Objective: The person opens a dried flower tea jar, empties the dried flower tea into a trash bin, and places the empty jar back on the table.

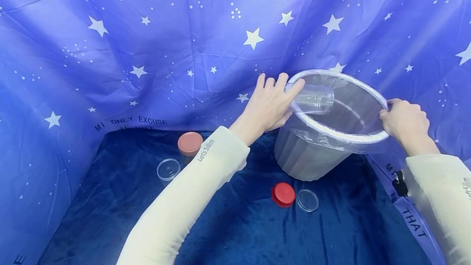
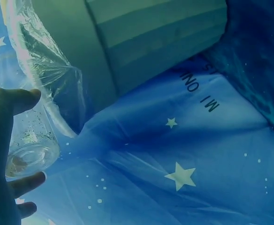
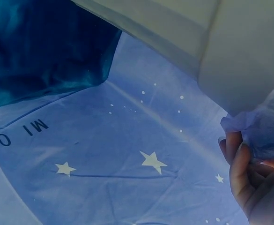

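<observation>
Head view: the clear jar (image 1: 319, 99) lies sideways, gripped by the left hand (image 1: 265, 103), its threaded end over the tilted bin (image 1: 309, 160). Opposite, the right hand (image 1: 406, 124) grips the rim (image 1: 346, 136), seemingly to steady it. Nearer, between the hands, lie a red lid (image 1: 284, 193) and clear disc (image 1: 308, 200); left of the left hand stand a capped jar (image 1: 189, 142) and clear container (image 1: 168, 169).
</observation>
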